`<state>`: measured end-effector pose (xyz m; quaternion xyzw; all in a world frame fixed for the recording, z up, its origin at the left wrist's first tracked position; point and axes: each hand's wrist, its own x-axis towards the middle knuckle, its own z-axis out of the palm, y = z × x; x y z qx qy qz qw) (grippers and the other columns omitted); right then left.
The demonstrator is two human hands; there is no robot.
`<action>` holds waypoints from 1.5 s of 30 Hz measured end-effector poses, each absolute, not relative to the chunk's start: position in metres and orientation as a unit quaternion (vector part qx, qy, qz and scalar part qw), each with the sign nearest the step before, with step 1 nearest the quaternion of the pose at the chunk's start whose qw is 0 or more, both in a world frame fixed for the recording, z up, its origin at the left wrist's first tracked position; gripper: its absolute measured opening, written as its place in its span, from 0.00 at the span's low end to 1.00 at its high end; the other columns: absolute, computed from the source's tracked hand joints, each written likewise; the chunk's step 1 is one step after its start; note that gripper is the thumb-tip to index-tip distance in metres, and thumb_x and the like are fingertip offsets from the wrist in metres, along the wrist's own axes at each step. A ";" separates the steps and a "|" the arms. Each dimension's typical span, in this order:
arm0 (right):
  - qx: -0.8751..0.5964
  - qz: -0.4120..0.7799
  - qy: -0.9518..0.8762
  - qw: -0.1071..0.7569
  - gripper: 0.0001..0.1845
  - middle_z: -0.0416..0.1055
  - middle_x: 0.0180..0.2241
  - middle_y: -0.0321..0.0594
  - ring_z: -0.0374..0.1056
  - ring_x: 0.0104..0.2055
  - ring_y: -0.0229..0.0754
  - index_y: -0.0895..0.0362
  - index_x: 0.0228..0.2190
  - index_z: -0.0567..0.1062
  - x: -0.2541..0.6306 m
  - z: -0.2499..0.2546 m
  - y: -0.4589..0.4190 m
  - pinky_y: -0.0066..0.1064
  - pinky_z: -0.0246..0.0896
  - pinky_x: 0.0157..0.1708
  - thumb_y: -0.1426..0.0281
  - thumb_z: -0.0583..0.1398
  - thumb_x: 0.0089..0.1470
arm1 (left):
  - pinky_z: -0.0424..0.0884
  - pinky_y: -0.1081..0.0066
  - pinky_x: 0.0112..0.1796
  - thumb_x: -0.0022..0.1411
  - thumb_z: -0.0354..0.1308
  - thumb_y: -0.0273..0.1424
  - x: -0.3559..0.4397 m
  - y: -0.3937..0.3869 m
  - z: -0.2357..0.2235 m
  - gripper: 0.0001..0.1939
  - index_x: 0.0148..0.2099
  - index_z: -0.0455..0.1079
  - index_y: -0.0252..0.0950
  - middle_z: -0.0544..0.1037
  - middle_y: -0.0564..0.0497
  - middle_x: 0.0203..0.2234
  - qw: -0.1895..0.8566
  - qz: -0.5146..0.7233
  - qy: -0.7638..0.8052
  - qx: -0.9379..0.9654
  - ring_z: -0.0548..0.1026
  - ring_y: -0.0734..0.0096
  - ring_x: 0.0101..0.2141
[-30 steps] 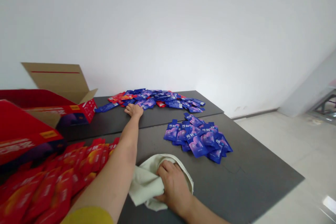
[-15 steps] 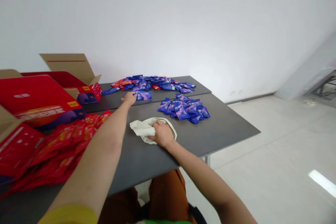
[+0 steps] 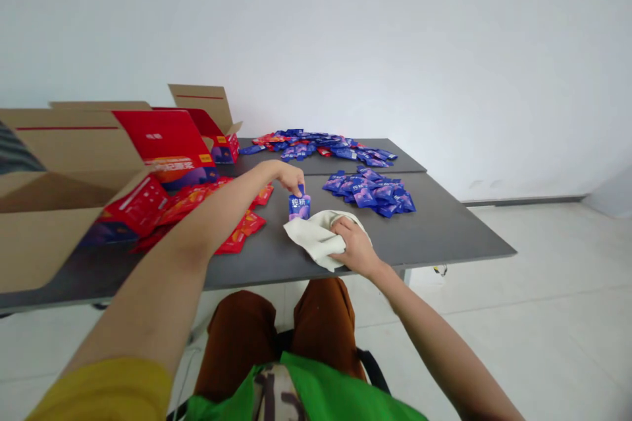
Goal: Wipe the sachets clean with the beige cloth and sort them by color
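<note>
A dark grey flat table (image 3: 434,223) carries a crumpled pale cream cloth (image 3: 316,237); beyond the cloth lie blue-and-purple flat pouches (image 3: 365,194), left of it red flat pouches (image 3: 241,231) and open red-and-brown cardboard boxes (image 3: 170,145).

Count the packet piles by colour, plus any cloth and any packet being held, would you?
Red pile, partly hidden: 1
Blue pile: 1
Mixed blue-and-red pile: 1
Blue packet in the left hand: 1
Pale cloth under the right hand: 1
Total: 5; packets within piles overlap too much to count.
</note>
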<state>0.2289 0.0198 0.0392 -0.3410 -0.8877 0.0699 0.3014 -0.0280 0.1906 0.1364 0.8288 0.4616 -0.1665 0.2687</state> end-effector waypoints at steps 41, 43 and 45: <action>-0.505 0.052 -0.850 0.139 0.37 0.63 0.49 0.49 0.66 0.50 0.53 0.49 0.58 0.63 0.110 0.026 0.086 0.43 0.63 0.46 0.41 0.54 0.54 | 0.59 0.53 0.50 0.68 0.40 0.33 0.042 -0.076 -0.001 0.25 0.60 0.68 0.32 0.69 0.40 0.59 -0.063 0.200 0.724 0.657 0.67 0.52 0.50; -0.499 0.047 -0.858 0.111 0.37 0.63 0.49 0.50 0.65 0.51 0.53 0.48 0.59 0.63 0.111 0.028 0.084 0.44 0.63 0.47 0.41 0.53 0.55 | 0.58 0.52 0.49 0.68 0.39 0.36 0.040 -0.075 0.003 0.27 0.59 0.69 0.28 0.69 0.37 0.58 -0.067 0.201 0.721 0.659 0.67 0.51 0.48; -0.482 0.034 -0.871 0.090 0.36 0.63 0.50 0.51 0.64 0.52 0.54 0.48 0.58 0.65 0.114 0.031 0.078 0.45 0.62 0.48 0.42 0.53 0.56 | 0.59 0.52 0.47 0.68 0.39 0.36 0.041 -0.073 0.006 0.27 0.58 0.68 0.25 0.69 0.34 0.57 -0.072 0.190 0.720 0.664 0.67 0.50 0.47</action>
